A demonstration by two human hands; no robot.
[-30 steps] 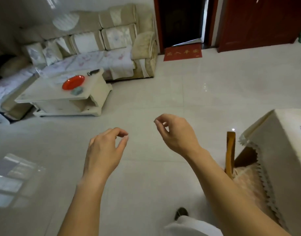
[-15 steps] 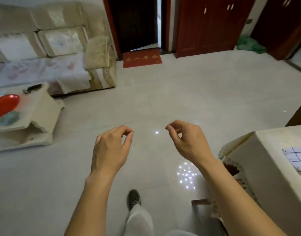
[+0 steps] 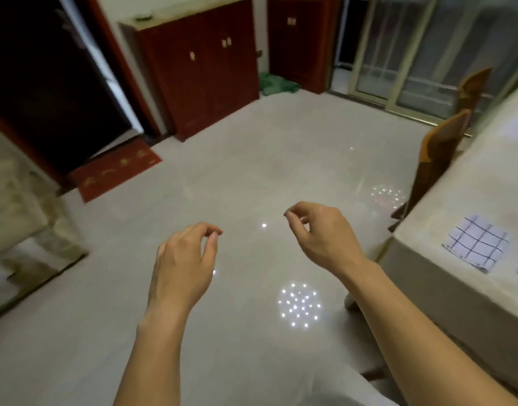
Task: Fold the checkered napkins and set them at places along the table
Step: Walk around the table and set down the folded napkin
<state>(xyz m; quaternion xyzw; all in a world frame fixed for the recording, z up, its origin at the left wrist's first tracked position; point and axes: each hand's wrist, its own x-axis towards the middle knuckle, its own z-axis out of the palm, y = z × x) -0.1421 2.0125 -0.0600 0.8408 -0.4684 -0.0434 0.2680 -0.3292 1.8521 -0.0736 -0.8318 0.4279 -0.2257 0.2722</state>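
Head-worn camera (wide-angle) looks forward and down over the floor, table at right edge.

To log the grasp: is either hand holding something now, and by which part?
Nothing is held: the left hand and the right hand are empty.
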